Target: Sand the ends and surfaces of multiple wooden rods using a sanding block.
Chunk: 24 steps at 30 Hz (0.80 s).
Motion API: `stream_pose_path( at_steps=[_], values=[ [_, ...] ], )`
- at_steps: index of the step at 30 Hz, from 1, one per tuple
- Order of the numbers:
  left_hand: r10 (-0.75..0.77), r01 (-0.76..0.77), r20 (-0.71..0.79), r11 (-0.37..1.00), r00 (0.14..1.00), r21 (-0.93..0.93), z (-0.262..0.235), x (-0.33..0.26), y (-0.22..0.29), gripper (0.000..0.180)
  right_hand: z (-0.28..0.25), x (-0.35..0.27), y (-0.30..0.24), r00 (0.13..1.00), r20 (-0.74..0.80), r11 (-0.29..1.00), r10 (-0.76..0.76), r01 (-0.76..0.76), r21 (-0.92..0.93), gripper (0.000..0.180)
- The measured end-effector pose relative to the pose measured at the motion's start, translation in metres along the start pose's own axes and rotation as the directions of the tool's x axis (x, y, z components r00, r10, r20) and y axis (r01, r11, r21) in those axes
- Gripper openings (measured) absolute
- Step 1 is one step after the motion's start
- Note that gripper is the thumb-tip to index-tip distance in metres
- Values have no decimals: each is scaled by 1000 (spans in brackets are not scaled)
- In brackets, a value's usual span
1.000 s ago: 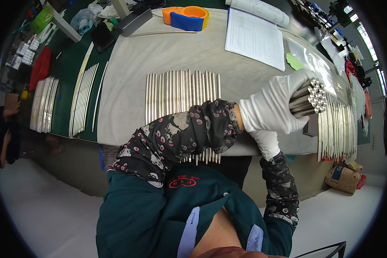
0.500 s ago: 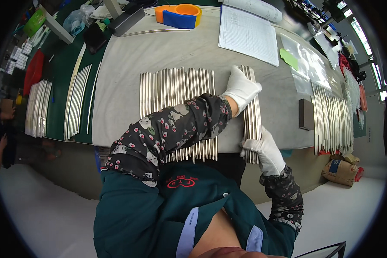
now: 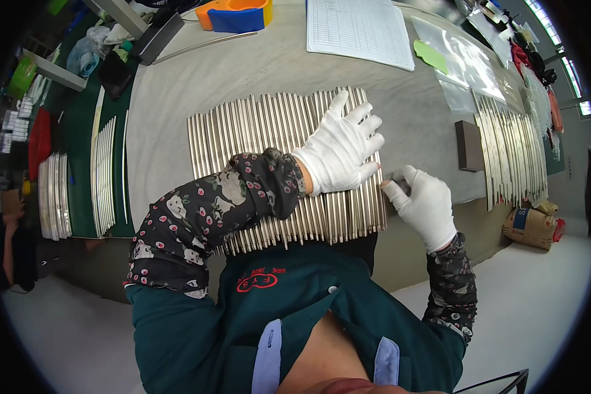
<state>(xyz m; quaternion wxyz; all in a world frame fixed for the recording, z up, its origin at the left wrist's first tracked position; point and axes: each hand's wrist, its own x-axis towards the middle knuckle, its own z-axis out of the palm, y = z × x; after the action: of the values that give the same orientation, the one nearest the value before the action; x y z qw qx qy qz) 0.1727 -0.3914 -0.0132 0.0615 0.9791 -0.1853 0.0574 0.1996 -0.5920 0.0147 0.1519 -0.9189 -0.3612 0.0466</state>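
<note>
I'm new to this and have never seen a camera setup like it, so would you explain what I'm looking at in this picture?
There is no machine here: a person works with two hands in white gloves. The picture comes from a wide fisheye camera worn on the head, looking down, so straight edges bend and the person's own chest fills the bottom.

On the grey work surface lies a broad row of metal rods. Farther back are a paper pad and an orange-and-blue holder; to the right stands a dark block.

The left hand lies on the rods, fingers spread, gripping nothing. The right hand is at the row's right edge, fingers curled; whether it holds anything is unclear.
</note>
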Motion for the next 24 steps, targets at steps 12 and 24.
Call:
stream_pose_path(
  at_steps=[12, 24],
  values=[
    [1, -3, -49, 999, 999, -43, 21, 49, 24, 70, 5, -2, 51, 937, -51, 908, 347, -321, 271, 15],
    [308, -310, 74, 950, 949, 21, 21, 58, 15, 73, 2, -13, 88, 934, -82, 877, 349, -294, 379, 16]
  ],
)
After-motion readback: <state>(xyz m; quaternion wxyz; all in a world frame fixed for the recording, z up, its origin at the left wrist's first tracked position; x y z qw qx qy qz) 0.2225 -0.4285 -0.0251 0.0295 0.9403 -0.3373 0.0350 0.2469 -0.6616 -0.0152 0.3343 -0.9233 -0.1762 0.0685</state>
